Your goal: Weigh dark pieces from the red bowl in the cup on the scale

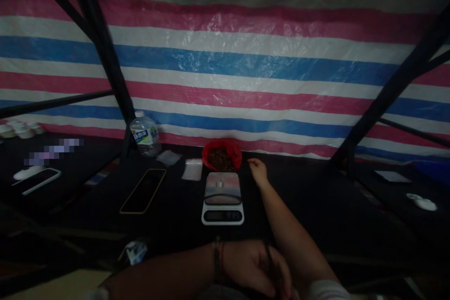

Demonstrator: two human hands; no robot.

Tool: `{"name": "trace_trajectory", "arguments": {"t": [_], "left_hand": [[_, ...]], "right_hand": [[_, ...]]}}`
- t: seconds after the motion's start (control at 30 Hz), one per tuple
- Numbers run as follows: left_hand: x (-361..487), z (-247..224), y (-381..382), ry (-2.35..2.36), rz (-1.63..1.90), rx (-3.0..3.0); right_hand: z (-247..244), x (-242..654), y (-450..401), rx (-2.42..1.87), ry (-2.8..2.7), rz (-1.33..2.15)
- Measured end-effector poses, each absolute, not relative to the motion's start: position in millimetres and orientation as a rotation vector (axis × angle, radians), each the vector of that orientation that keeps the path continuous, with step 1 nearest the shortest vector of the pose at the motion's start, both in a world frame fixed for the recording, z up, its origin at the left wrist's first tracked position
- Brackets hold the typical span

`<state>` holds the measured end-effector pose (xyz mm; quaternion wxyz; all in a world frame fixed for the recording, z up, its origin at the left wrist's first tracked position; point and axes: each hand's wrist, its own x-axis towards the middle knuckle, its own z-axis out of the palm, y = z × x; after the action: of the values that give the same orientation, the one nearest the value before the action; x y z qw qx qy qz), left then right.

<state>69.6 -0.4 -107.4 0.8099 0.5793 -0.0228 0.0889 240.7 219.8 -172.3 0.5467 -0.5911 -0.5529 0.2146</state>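
My right hand (258, 170) lies on the black table just right of a red plastic bag (240, 153). Its fingers are drawn together, and anything between them is too small to make out. The bag is rolled open and holds many small brown pieces (221, 158). In front of it stands a white digital scale (222, 218) with a shiny metal plate; a small silvery round thing (220, 183) sits on or is mirrored in that plate. Close to my body, my left hand (255, 265) is curled, with a thin dark shape at its fingers that I cannot identify. A bracelet circles that wrist.
Left of the scale lie a phone (143, 192), small clear bags (192, 169) and a plastic bottle (146, 136). Dark metal posts (114, 65) rise at both sides before a striped tarp (242, 70). Another phone (40, 180) lies far left.
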Motion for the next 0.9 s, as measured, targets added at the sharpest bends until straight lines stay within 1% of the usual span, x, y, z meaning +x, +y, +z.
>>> {"name": "trace_trajectory", "arguments": {"t": [0.1,0.17,0.2,0.23,0.3,0.43,0.5,0.53,0.6,0.7,0.73,0.8,0.9], "left_hand": [[44,-174,0,0.141,-0.007,1.148],[13,-197,-1,0.308,0.054,1.088],[-4,-201,-1,0.366,0.092,1.084],[-21,-200,-2,0.421,0.141,1.069],[-51,-183,-2,0.579,0.212,1.184],[-96,-115,8,0.690,0.041,1.607],[-113,-82,24,0.762,0.025,1.732],[-119,-70,37,0.810,0.059,1.779],[-127,-57,72,0.982,0.256,1.881],[-128,-66,138,1.432,0.749,2.055],[-127,-74,160,1.557,0.848,2.111],[-123,-92,196,1.687,0.885,2.274],[-117,-116,230,1.680,0.722,2.440]], "right_hand": [[-175,242,222,-1.412,-1.303,0.534],[-177,242,223,-1.420,-1.300,0.553],[-177,242,224,-1.423,-1.295,0.557],[-178,242,224,-1.424,-1.292,0.559],[-177,242,224,-1.414,-1.287,0.557],[-173,240,221,-1.409,-1.273,0.567],[-170,238,219,-1.443,-1.271,0.560],[-168,237,217,-1.461,-1.274,0.550],[-165,234,215,-1.487,-1.281,0.528],[-163,232,212,-1.492,-1.294,0.495],[-163,231,211,-1.491,-1.299,0.489],[-163,231,210,-1.485,-1.309,0.490],[-164,232,210,-1.470,-1.318,0.505]]}}
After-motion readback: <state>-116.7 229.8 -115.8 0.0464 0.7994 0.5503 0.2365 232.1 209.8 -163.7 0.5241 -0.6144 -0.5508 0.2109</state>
